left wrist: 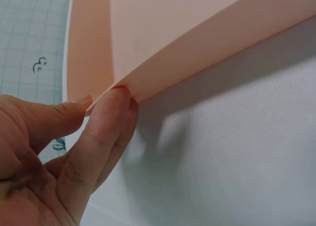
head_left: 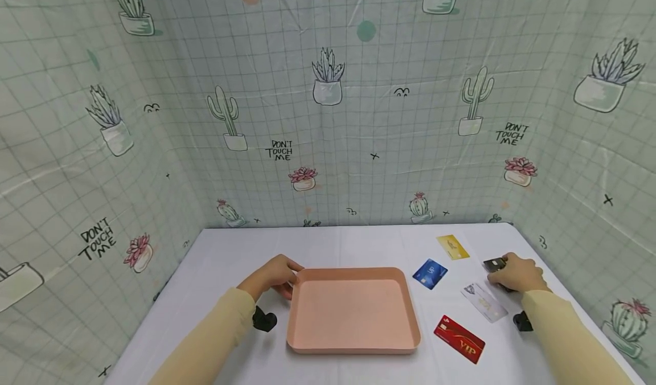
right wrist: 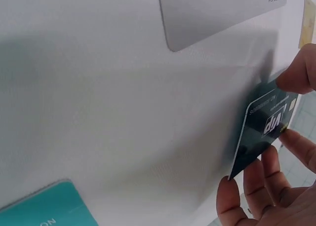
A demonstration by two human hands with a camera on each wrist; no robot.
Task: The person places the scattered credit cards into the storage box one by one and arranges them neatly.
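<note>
A pink rectangular tray [head_left: 353,348] sits on the white table. My left hand [head_left: 273,278] pinches its far left corner; the left wrist view shows the thumb over the rim and fingertips [left wrist: 111,114] against the outer wall. At the right, my right hand [head_left: 520,274] holds a black VIP card [right wrist: 261,122] by its edges, with the thumb on one long edge and fingers along the other. The card is tilted, with a shadow beside it, and the hand hides part of it in the head view. A silver card [head_left: 484,302] lies just left of this hand.
Between tray and right hand lie a blue card [head_left: 430,274], a yellow card [head_left: 453,247] and a red VIP card [head_left: 459,339]. A teal card [right wrist: 49,208] shows in the right wrist view. Patterned cloth walls [head_left: 338,123] stand behind and beside the table [head_left: 241,248].
</note>
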